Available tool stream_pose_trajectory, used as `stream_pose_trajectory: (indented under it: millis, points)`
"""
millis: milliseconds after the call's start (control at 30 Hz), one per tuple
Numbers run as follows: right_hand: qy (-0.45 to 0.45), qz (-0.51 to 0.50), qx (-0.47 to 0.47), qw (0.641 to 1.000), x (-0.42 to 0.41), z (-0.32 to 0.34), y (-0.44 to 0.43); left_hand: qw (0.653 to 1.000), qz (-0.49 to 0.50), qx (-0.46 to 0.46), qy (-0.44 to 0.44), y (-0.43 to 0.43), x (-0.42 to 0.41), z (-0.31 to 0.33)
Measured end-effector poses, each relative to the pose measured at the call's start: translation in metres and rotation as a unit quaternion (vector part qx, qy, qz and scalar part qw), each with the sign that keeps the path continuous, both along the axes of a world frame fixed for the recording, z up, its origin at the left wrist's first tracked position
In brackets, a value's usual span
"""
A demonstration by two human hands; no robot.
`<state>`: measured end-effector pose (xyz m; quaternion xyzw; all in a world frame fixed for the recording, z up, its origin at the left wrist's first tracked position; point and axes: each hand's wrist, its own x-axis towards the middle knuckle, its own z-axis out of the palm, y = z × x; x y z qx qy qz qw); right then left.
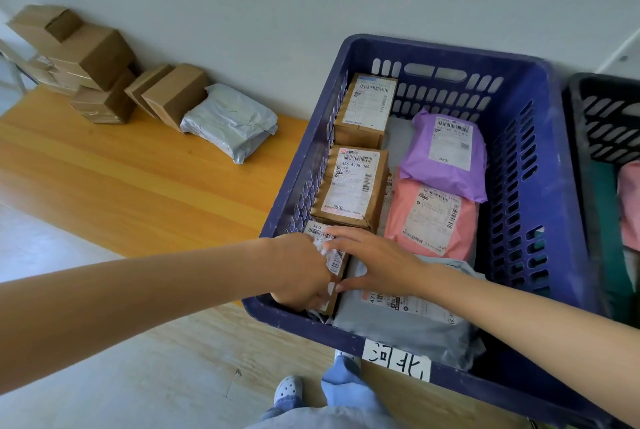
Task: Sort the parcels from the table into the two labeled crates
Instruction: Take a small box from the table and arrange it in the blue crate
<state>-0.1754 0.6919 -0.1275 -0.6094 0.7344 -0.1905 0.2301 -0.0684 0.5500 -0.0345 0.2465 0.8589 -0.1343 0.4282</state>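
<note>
— What are the hands doing?

— Both are reaching into the blue crate [540,186] at its near left corner. The left hand [301,273] is curling around the near end of a small cardboard box [329,248] with a shipping label, and the right hand [374,259] is lying flat with spread fingers, touching that box and a grey mailer bag [408,324] beside it.

— What else is sitting in the crate?

— Two labelled cardboard boxes [353,183] are lining its left wall; a purple bag [446,151] and a pink bag [429,217] are lying along the right.

— And the table?

— Plain brown boxes [90,58] and a grey bag [228,120] are waiting along the far edge of the tabletop [121,179], against the wall. A black crate [602,117] is standing just beside the blue one's right wall.
</note>
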Motion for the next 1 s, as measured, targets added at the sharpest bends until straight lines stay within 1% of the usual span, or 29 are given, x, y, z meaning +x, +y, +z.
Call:
stream_pose_trajectory:
  millis: [100,167,267,367,500,567,700,833,900,1000]
  points:
    - [0.011,-0.008,0.005,1.000,-0.005,0.006,0.006,1.000,0.004,0.011,0.012,-0.001,-0.002,0.005]
    - [0.021,-0.019,0.000,1.000,-0.009,0.012,0.010,0.999,0.001,0.028,0.035,-0.002,-0.005,0.010]
    - [0.020,-0.051,-0.031,0.998,-0.017,0.024,0.013,0.995,0.004,0.058,0.083,-0.006,-0.010,0.019]
    - [0.035,-0.084,-0.062,0.994,-0.027,0.043,0.010,0.983,0.019,0.091,0.158,-0.015,-0.016,0.031]
    - [0.052,-0.116,-0.133,0.983,-0.034,0.075,-0.009,0.958,0.055,0.101,0.262,-0.036,-0.018,0.048]
    - [0.059,-0.133,-0.156,0.977,-0.037,0.092,-0.024,0.943,0.069,0.107,0.308,-0.052,-0.015,0.058]
    - [0.067,-0.173,-0.169,0.968,-0.037,0.121,-0.067,0.919,0.112,0.103,0.363,-0.101,-0.002,0.081]
    - [0.067,-0.193,-0.183,0.962,-0.022,0.139,-0.117,0.903,0.139,0.102,0.393,-0.154,0.019,0.094]
    - [0.066,-0.198,-0.191,0.959,-0.003,0.146,-0.156,0.895,0.153,0.108,0.404,-0.191,0.040,0.100]
    - [0.090,-0.190,-0.182,0.961,0.022,0.150,-0.211,0.881,0.179,0.126,0.419,-0.241,0.069,0.104]
